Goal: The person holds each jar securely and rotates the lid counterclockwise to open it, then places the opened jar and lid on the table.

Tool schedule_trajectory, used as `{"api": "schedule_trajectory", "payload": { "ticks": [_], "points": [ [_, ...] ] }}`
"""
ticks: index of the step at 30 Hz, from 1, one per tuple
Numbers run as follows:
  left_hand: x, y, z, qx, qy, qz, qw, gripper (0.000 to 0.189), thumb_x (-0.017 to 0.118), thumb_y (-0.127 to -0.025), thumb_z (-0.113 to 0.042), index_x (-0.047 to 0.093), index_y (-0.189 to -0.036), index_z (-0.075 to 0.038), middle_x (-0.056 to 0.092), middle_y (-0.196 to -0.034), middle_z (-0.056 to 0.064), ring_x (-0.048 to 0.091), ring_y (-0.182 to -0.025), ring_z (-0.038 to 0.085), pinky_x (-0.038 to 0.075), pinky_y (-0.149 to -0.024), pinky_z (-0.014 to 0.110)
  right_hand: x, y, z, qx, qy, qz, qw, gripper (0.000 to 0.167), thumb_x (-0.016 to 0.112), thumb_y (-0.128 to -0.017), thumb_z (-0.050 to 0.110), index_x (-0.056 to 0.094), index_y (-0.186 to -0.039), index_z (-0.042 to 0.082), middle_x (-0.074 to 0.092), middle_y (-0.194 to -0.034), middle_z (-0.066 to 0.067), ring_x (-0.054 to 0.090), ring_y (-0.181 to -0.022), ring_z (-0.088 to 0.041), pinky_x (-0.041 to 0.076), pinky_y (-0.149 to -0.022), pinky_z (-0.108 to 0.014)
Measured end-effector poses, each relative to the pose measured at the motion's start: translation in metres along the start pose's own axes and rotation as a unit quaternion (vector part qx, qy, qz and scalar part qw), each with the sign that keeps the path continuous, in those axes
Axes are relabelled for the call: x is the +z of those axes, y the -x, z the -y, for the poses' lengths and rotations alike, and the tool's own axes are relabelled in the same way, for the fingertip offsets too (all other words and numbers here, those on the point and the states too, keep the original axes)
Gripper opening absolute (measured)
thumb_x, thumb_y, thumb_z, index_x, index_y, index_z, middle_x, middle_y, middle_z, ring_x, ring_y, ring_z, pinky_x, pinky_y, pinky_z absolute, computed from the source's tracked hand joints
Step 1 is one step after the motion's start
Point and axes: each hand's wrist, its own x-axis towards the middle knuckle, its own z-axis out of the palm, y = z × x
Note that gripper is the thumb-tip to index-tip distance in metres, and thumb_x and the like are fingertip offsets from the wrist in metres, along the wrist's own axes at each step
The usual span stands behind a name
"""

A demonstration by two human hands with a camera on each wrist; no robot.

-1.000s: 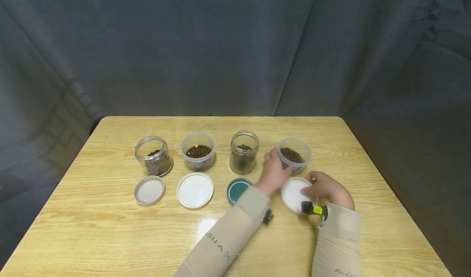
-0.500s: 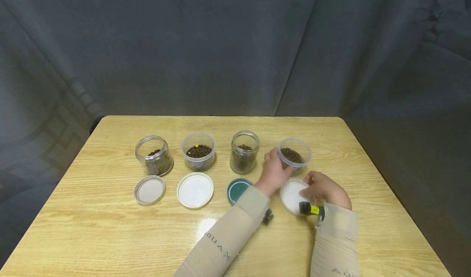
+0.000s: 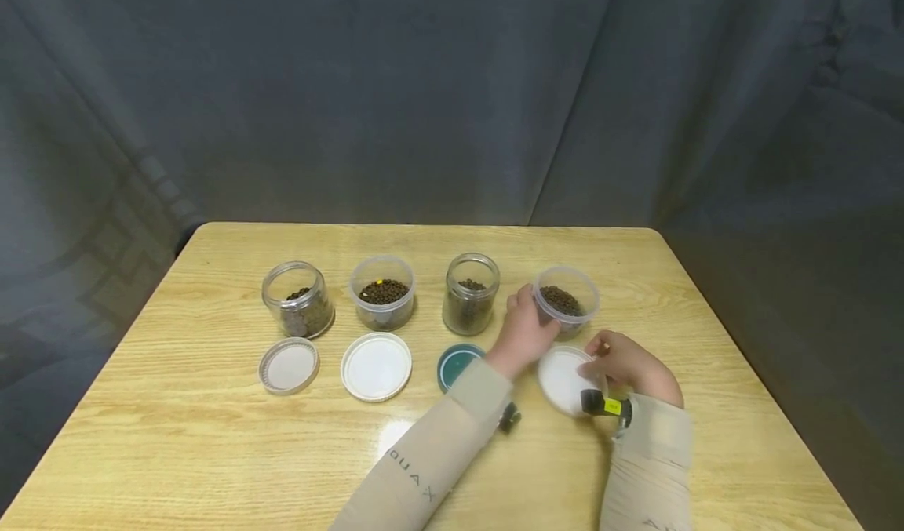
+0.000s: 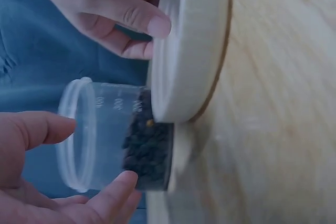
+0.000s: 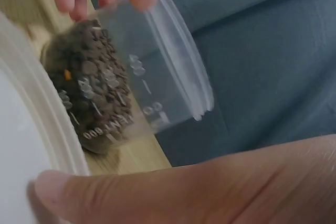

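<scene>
A clear plastic tub [image 3: 577, 325] with brown pellets stands upright at the right end of the row. My left hand [image 3: 526, 331] holds it from its left side; in the left wrist view, the thumb is by the tub's rim [image 4: 79, 177] and fingers are lower on its wall. In front of the tub, my right hand [image 3: 628, 365] pinches the edge of a white lid [image 3: 561, 378], its hollow side up. The right thumb lies on that lid [image 5: 21, 129] in the right wrist view. My other right fingers are partly hidden behind the lid.
Leftward stand a glass jar [image 3: 469, 311], another plastic tub [image 3: 384, 315] and a wide glass jar [image 3: 308, 315], all uncovered with pellets. Before them lie a green lid [image 3: 457, 365], a white lid [image 3: 376, 366] and a smaller whitish lid [image 3: 289, 365]. Grey curtain [image 3: 395, 107] hangs behind the table.
The white lid in my right hand has shifted slightly toward the table's front. My left hand stays on the plastic tub, and the other jars and lids keep their places.
</scene>
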Motion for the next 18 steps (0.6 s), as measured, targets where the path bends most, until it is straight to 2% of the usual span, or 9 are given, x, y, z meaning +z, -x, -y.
{"api": "schedule_trajectory", "payload": {
  "ticks": [5, 7, 10, 14, 17, 18],
  "points": [
    [-0.011, 0.009, -0.005, 0.013, -0.011, 0.023, 0.9996, 0.079, 0.071, -0.095, -0.019, 0.026, -0.158, -0.006, 0.041, -0.148, 0.022, 0.052, -0.131, 0.036, 0.046, -0.110, 0.046, -0.012, 0.007, -0.011, -0.001, -0.034, -0.030, 0.9990, 0.050, 0.073, -0.092, 0.014, 0.045, -0.125, -0.010, 0.053, -0.103, -0.018, 0.055, -0.082, -0.024, 0.051, -0.068, -0.033],
    [-0.017, 0.016, -0.007, 0.024, -0.025, 0.034, 0.9988, 0.075, 0.071, -0.095, -0.018, 0.030, -0.157, -0.008, 0.042, -0.148, 0.021, 0.054, -0.129, 0.034, 0.048, -0.107, 0.044, -0.019, 0.011, -0.015, 0.006, -0.028, -0.046, 0.9985, 0.060, 0.072, -0.094, 0.022, 0.039, -0.133, -0.011, 0.052, -0.109, -0.023, 0.057, -0.086, -0.026, 0.052, -0.070, -0.035],
    [-0.031, 0.030, -0.013, 0.053, -0.070, 0.057, 0.9945, 0.066, 0.069, -0.096, -0.020, 0.038, -0.153, -0.012, 0.045, -0.148, 0.017, 0.057, -0.125, 0.029, 0.052, -0.103, 0.040, -0.027, 0.021, -0.019, 0.021, -0.004, -0.079, 0.9967, 0.073, 0.067, -0.097, 0.035, 0.031, -0.142, -0.010, 0.049, -0.125, -0.034, 0.058, -0.100, -0.039, 0.054, -0.079, -0.044],
    [-0.057, 0.055, -0.021, 0.120, -0.131, 0.091, 0.9799, 0.053, 0.066, -0.099, -0.021, 0.047, -0.147, -0.012, 0.051, -0.145, 0.011, 0.055, -0.127, 0.022, 0.051, -0.104, 0.033, -0.031, 0.034, -0.018, 0.012, 0.018, -0.131, 0.9912, 0.082, 0.061, -0.099, 0.045, 0.025, -0.148, -0.011, 0.037, -0.139, -0.040, 0.045, -0.121, -0.055, 0.049, -0.089, -0.061],
    [-0.078, 0.074, -0.019, 0.175, -0.172, 0.112, 0.9630, 0.046, 0.064, -0.100, -0.019, 0.052, -0.143, -0.008, 0.056, -0.141, 0.009, 0.055, -0.127, 0.019, 0.048, -0.106, 0.030, -0.029, 0.043, -0.013, -0.013, 0.029, -0.172, 0.9846, 0.082, 0.060, -0.100, 0.045, 0.025, -0.149, -0.012, 0.034, -0.141, -0.042, 0.040, -0.124, -0.059, 0.045, -0.093, -0.067],
    [-0.085, 0.081, -0.017, 0.188, -0.187, 0.114, 0.9574, 0.045, 0.064, -0.100, -0.019, 0.052, -0.142, -0.008, 0.057, -0.139, 0.009, 0.058, -0.122, 0.018, 0.050, -0.103, 0.029, -0.029, 0.046, -0.012, -0.021, 0.031, -0.183, 0.9825, 0.081, 0.059, -0.101, 0.043, 0.025, -0.150, -0.012, 0.033, -0.141, -0.043, 0.039, -0.124, -0.060, 0.044, -0.094, -0.069]
  ]
}}
